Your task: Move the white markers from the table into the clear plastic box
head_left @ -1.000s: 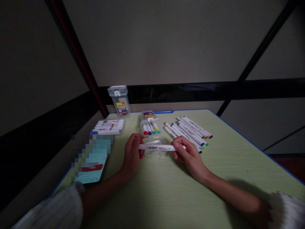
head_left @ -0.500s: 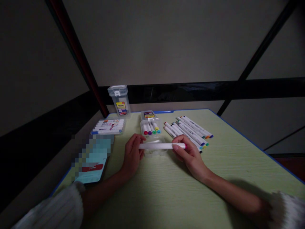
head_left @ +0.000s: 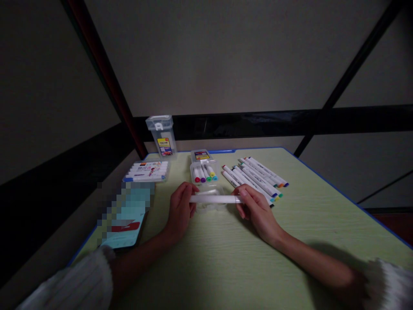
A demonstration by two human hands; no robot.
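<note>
A white marker (head_left: 214, 199) lies level between my two hands, in front of the open plastic case. My left hand (head_left: 181, 206) pinches its left end. My right hand (head_left: 256, 211) is closed around the right end and hides its cap. Just behind the marker is the clear case's open lid part (head_left: 209, 189). The case body (head_left: 192, 172) holds several markers (head_left: 204, 173) with coloured ends, among them red, purple, green and yellow. To the right, a loose group of white markers (head_left: 258, 177) lies slantwise on the table.
At the back left stands a closed clear box (head_left: 165, 140) with a yellow label. Before it lies a flat pack of white pens (head_left: 146, 171). A phone (head_left: 129, 219), partly pixelated, rests by my left forearm. The greenish table (head_left: 213, 267) has a blue edge; walls stand behind and left.
My right hand has shifted its grip on the marker, with the fingers now covering the pink end that showed before. My left hand has hardly moved.
</note>
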